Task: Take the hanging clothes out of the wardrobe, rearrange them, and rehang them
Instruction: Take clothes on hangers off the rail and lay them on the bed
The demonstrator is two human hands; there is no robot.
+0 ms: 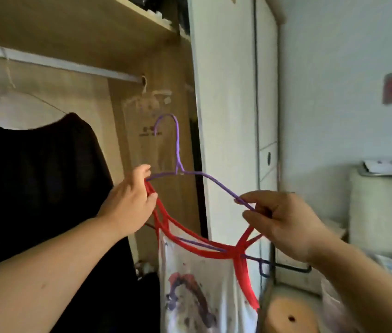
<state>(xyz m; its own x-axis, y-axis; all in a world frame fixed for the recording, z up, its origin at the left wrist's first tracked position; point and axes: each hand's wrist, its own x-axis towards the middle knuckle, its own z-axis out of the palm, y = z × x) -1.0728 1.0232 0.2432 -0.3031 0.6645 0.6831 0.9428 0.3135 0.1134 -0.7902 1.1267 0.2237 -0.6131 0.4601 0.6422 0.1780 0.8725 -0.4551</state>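
Two-handed grip on purple hanger point(177, 150), white red-trimmed top point(197, 284) slung beneath. Held with left hand point(130, 205) curled round one end and a strap, right hand point(283, 224) pinching opposite arm

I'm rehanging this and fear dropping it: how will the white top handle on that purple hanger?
Probably floppy and light: the white top hangs limp from the thin purple hanger. Its narrow red straps may slide down the sloped wire; the left hand grips the hanger's end, strap included, and the right hand pinches the other arm.
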